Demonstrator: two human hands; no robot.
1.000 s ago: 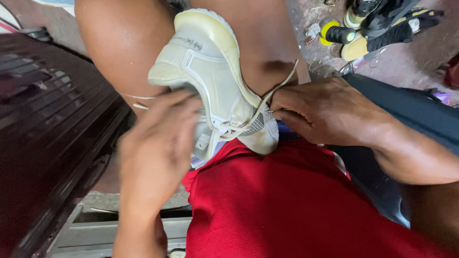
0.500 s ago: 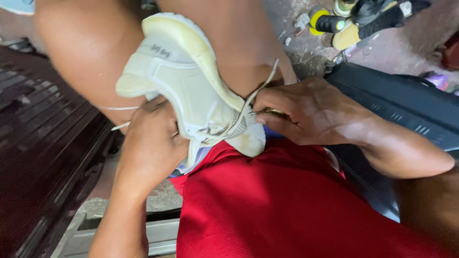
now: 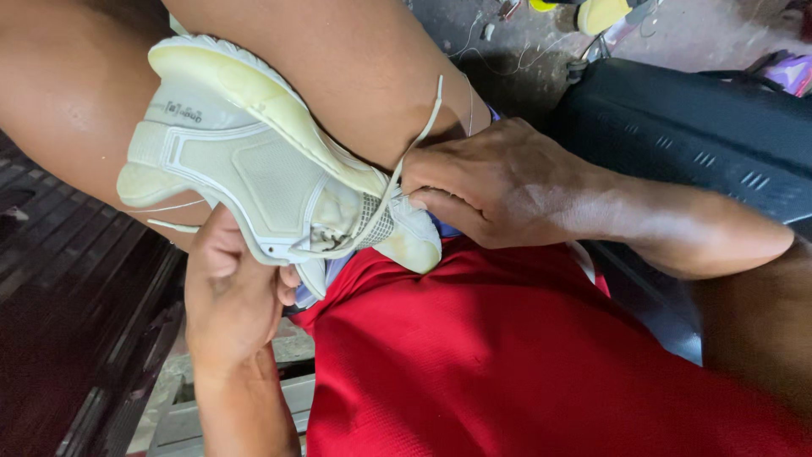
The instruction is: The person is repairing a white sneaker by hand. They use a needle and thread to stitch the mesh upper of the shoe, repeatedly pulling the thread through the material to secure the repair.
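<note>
**Both hands on a pale sneaker held between the knees**

Nearest to us is our red shirt, filling the lower middle of the view. Just above its edge our left hand comes up from below and closes its fingers around the underside of the off-white sneaker, near the opening of the shoe. The sneaker lies on its side, wedged between our bare legs, with its yellowed sole turned upward and its toe resting against the shirt. Our right hand reaches in from the right, thumb and fingers pinched together on the white lace, which runs up taut from the shoe's eyelets. Beyond the right forearm sits a black case. Farthest off, on the dirty floor, lies a yellow object that we cannot identify
</note>
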